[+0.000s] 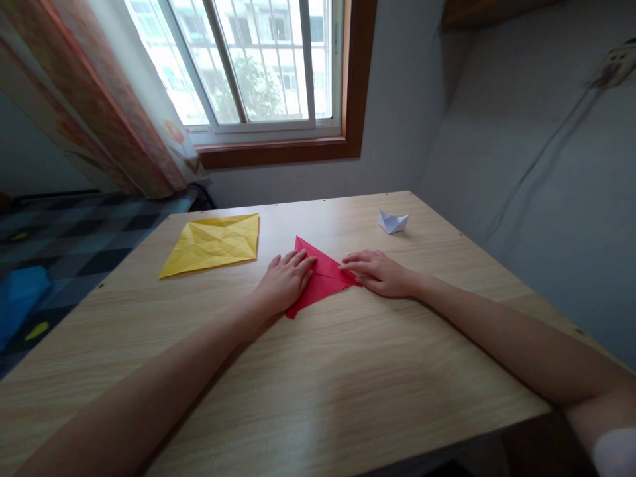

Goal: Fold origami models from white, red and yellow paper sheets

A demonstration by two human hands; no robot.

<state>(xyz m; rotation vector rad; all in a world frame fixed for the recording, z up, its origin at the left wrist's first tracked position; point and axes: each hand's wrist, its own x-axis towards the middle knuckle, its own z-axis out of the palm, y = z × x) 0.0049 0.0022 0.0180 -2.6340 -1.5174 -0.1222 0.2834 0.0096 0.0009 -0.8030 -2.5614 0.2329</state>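
The red paper (322,278) lay near the middle of the table (348,384), folded into a triangle with one point toward the window (258,66) and another toward the near edge. The left hand (285,281) rested flat on its left side, palm down, fingers stretched out and close together, pressing the sheet to the wood. The right hand (380,273) lay just beside the paper's right corner, also palm down, its fingers extended together with the tips touching that corner; it pinched nothing. Both forearms reached in from the near edge of the table.

To the left, well apart from the hands, a yellow sheet (213,244) lay open and flat, marked with creases. Farther back on the right, near the far edge, sat a small white paper boat (393,222). A patterned curtain (99,99) hung at the left of the window, and a dark checkered floor (74,238) showed beyond the table's left side, with something blue (20,298) on it that I could not make out. A cable (546,146) ran down the grey wall on the right.
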